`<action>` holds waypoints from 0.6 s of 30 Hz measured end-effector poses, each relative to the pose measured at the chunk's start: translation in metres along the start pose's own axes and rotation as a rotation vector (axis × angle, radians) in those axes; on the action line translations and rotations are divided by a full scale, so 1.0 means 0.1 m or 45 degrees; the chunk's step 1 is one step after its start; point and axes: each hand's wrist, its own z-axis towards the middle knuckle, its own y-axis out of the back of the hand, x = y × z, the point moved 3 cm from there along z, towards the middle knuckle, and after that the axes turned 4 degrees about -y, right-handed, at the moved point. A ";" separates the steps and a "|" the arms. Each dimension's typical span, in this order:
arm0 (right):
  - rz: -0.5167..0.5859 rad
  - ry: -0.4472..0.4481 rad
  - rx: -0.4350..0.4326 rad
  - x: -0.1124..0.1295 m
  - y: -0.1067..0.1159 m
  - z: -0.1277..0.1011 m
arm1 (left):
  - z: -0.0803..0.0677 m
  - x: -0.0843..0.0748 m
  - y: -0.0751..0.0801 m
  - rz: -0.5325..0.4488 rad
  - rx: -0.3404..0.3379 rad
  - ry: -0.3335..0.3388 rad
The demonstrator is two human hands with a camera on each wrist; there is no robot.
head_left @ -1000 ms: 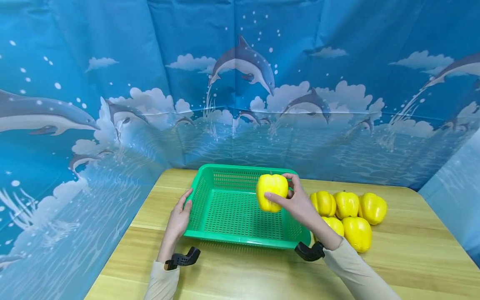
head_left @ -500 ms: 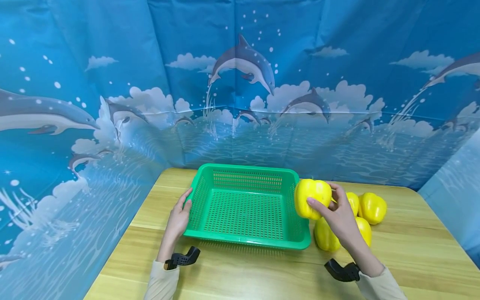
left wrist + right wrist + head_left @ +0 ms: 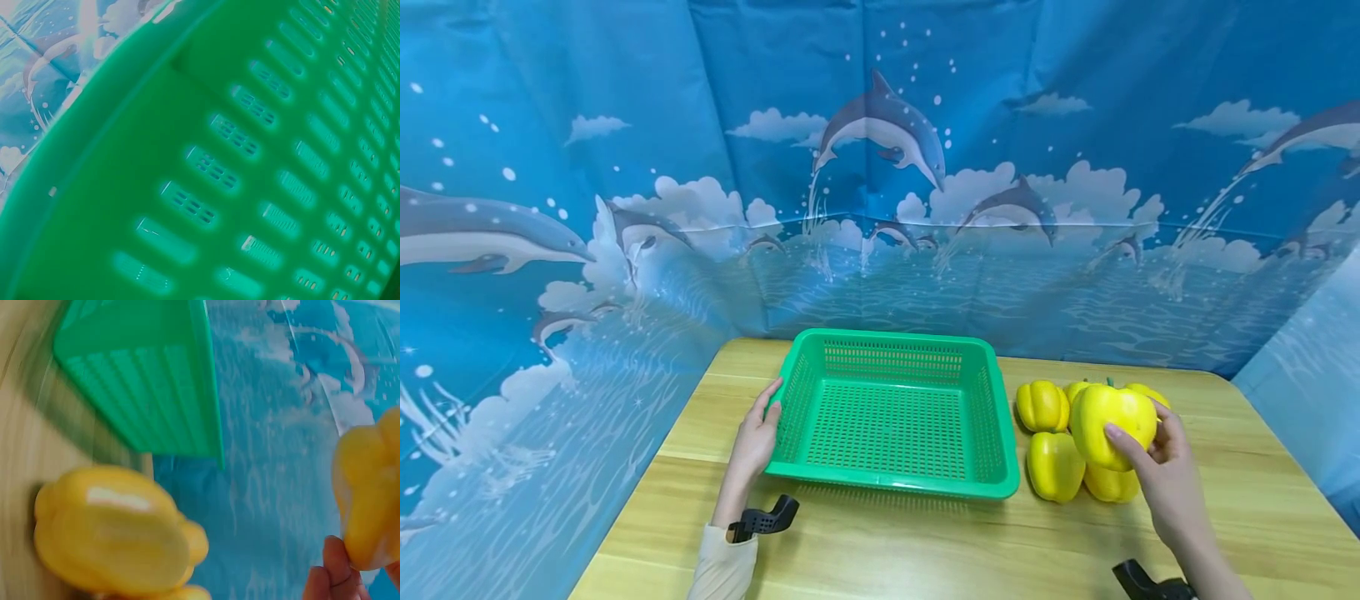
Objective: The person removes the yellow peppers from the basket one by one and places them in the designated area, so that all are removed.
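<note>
A green slotted basket (image 3: 795,400) lies on the wooden table with nothing inside. My left hand (image 3: 757,437) rests with straight fingers against its left wall, and the left wrist view is filled by that green wall (image 3: 206,162). My right hand (image 3: 1157,467) holds a yellow bell pepper (image 3: 1108,423) above a cluster of yellow peppers (image 3: 1054,463) just right of the basket. In the right wrist view the held pepper (image 3: 369,494) shows at the right edge with a fingertip under it, another pepper (image 3: 112,531) lies below, and the basket (image 3: 150,394) is behind.
The wooden table (image 3: 925,542) is enclosed by blue dolphin-print curtains (image 3: 880,167) at the back and on both sides. Bare table lies in front of the basket and to the right of the peppers.
My right hand has carried the yellow pepper from over the basket rightward, out past its right wall, to above the pepper cluster. The left hand has stayed on the basket.
</note>
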 end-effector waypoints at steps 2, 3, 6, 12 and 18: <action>0.027 -0.014 -0.073 -0.03 0.10 -0.02 | 0.00 0.00 0.00 -0.002 -0.001 -0.004; 0.042 -0.021 -0.114 -0.05 0.15 -0.02 | 0.01 0.01 0.00 0.001 -0.002 -0.005; 0.092 -0.037 -0.229 -0.09 0.28 -0.03 | 0.01 0.01 -0.01 0.005 -0.005 -0.005; 0.213 -0.027 -0.334 -0.15 0.46 -0.02 | 0.00 0.01 0.00 0.012 -0.005 0.007; 0.154 -0.069 -0.403 -0.31 0.64 0.01 | 0.00 0.01 0.00 -0.003 -0.001 0.008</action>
